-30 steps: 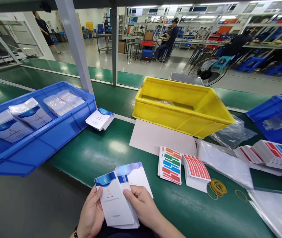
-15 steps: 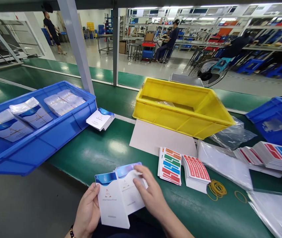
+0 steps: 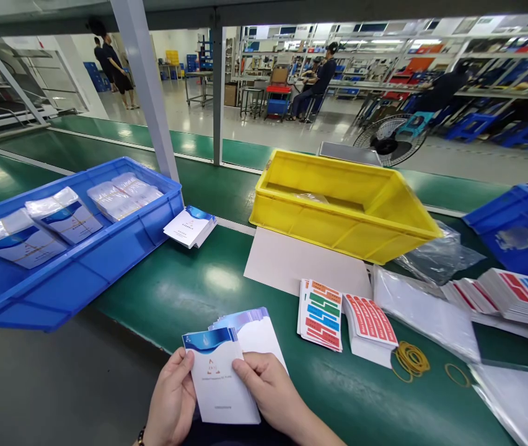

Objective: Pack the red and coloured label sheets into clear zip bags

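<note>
Between my hands are white booklets (image 3: 224, 390) with a blue wavy top band and a small orange logo, fanned slightly at the upper right corner. My left hand (image 3: 172, 396) pinches their left edge with the thumb in front. My right hand (image 3: 271, 389) grips the right edge, thumb on the front cover. Just behind, a second fanned pile of booklets (image 3: 261, 331) lies at the table's near edge, partly hidden by the held ones and my right hand. Farther off, a small booklet stack (image 3: 189, 228) rests beside the blue bin (image 3: 119, 232).
That bin holds banded booklets and clear bags. A yellow bin (image 3: 338, 232) stands on white card (image 3: 287, 263). On the right are sticker sheets (image 3: 322, 316), a red-printed stack (image 3: 372, 328), rubber bands (image 3: 411, 360), plastic bags (image 3: 424, 310) and another blue bin (image 3: 519, 232). A metal post (image 3: 145, 87) rises behind.
My right hand has come from the rear pile down to the right edge of the front booklets and closed on it. The rear pile is more exposed. Background people have shifted.
</note>
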Demonstrator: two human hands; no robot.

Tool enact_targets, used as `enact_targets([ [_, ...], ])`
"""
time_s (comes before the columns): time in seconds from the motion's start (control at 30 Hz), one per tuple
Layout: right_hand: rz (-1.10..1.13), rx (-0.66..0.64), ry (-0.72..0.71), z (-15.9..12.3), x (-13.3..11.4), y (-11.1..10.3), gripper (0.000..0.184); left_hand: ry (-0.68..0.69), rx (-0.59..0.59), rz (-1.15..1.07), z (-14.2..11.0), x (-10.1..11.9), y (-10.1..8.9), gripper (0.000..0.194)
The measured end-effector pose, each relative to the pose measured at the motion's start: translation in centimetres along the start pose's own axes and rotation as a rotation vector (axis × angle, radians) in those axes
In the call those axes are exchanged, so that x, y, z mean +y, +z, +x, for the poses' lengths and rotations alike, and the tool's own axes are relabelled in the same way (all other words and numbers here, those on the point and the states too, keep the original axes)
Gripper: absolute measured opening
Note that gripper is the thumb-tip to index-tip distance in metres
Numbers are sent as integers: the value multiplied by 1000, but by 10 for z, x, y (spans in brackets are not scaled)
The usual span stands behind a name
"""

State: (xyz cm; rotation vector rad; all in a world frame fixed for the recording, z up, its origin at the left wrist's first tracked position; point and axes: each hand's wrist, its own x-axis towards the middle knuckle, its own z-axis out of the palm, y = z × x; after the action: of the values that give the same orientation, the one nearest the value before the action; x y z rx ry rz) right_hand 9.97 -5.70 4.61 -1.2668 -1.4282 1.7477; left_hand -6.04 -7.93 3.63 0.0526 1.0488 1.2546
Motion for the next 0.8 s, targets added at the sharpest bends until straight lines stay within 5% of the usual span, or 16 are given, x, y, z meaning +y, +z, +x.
enact_targets([
  [0.5, 6, 100, -59, -6, -7, -12, 43, 67, -99, 157, -6, 6, -4, 17],
  [0.67, -396, 425, -56, -3, 15, -45, 58, 9, -135, 607, 3, 9, -31, 39],
  [0.8, -535, 382, 35, 2, 31, -56, 69, -178, -122, 719, 13, -2, -47, 50],
])
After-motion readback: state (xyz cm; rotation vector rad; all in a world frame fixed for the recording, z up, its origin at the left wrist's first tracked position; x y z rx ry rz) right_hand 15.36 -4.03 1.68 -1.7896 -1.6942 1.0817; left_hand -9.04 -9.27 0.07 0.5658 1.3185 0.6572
